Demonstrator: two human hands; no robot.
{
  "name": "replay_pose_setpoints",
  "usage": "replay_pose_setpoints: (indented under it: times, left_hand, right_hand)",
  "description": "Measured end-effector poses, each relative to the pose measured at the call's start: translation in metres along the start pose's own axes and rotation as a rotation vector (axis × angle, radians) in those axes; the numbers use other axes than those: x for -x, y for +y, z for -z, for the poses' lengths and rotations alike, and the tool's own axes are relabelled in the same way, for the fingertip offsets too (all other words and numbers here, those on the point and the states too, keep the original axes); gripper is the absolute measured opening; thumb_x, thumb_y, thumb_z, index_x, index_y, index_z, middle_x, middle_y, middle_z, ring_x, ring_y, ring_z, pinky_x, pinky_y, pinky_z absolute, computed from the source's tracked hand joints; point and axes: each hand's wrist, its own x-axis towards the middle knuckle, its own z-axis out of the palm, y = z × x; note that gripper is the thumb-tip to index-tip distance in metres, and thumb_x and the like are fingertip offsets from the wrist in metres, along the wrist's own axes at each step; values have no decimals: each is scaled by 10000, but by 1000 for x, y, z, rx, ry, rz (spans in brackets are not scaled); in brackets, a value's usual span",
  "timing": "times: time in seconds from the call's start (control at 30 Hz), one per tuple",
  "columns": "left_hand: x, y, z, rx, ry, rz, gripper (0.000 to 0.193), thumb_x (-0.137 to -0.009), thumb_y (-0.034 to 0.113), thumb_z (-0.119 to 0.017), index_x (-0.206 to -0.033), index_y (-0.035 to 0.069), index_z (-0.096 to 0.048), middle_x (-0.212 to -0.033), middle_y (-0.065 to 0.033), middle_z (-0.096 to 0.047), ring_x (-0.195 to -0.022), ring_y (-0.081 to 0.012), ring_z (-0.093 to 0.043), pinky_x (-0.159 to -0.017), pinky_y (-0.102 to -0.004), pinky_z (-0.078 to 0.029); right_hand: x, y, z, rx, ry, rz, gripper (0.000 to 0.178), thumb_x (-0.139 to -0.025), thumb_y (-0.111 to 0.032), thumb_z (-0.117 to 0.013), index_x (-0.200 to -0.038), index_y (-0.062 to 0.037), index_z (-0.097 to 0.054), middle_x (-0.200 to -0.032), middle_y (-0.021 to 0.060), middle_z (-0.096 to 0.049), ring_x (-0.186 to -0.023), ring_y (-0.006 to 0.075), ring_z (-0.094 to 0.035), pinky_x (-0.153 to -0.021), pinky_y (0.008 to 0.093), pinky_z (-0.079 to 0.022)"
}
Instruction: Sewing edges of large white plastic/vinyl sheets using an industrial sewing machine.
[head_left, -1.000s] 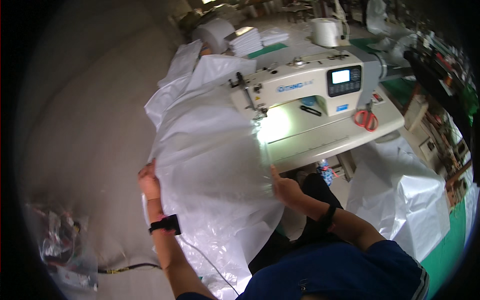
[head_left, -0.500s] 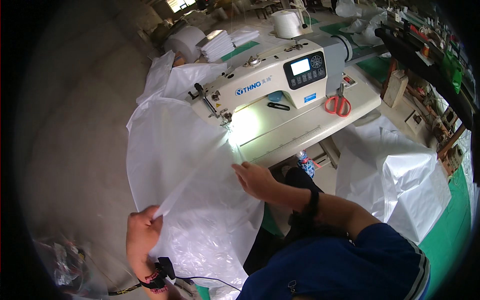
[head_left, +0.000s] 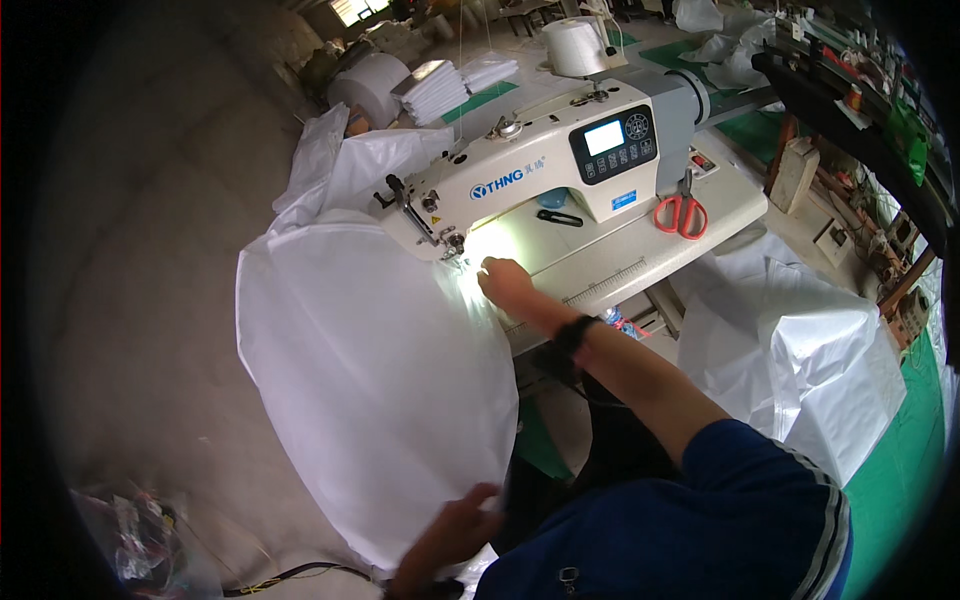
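A large white plastic-like sheet hangs from the needle area of a white sewing machine down toward my lap. My right hand is by the needle, over the machine bed at the sheet's right edge. Its fingers are curled closed; glare hides what is between them. Low in front of my body, my left hand is over the sheet's lower part, smeared by motion, so its grip is unclear. A bright lamp lights the needle area.
Red-handled scissors and small black thread snips lie on the machine bed. A white thread cone stands behind. Folded white sheets are stacked at the back; a white sheet heap sits at right.
My right hand moved up the sheet's edge to the needle. My left hand let go of the sheet's left side and moved right and down. The sheet now hangs smoother.
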Motion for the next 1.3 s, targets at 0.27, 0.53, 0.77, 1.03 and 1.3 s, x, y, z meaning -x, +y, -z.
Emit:
replay_pose_setpoints:
  times: [0.27, 0.53, 0.77, 1.03, 1.3]
  left_hand:
    - [-73, 3, -69, 332, -188, 117, 259, -844, 249, -507, -1028, 72, -548, -726, -145, -623, -590, -304, -620, -549, -341, -505]
    - [-124, 22, 8, -249, 847, -68, 311, -822, 282, -583, -935, -8, -581, -840, -193, -618, -756, -314, -621, -680, -390, -487]
    - [-134, -4, 3, -409, 607, 352, 308, -830, 299, -546, -965, 24, -522, -916, -175, -589, -854, -309, -609, -728, -417, -490]
    - [-121, 11, -12, -500, 860, 161, 344, -794, 273, -590, -1041, 40, -529, -998, -146, -559, -924, -315, -553, -762, -428, -442]
    - [-75, 27, -4, -514, 952, 262, 405, -777, 261, -614, -1084, 10, -529, -1103, -160, -512, -1036, -326, -478, -884, -443, -377]
  right_hand:
    - [171, 18, 44, -260, -676, -269, 515, -808, -439, -565, -980, 46, -589, -864, 204, -634, -818, 320, -621, -737, 391, -477]
    - [202, -6, -23, -799, -871, -731, 408, -778, -192, -641, -1098, 38, -533, -1006, 111, -605, -890, 186, -586, -752, 298, -484]
    - [241, -11, 7, -1378, -1263, -757, 251, -800, -111, -598, -1019, 11, -598, -974, 90, -630, -838, 199, -613, -742, 309, -499]
    - [186, 14, -18, -2117, -917, -970, 373, -861, -251, -558, -1157, -27, -516, -1076, 104, -581, -996, 239, -544, -891, 375, -419]
    - [271, -62, -55, -1666, -1267, -955, 400, -857, -289, -561, -1169, -46, -506, -1104, 86, -559, -1032, 232, -506, -935, 388, -372]
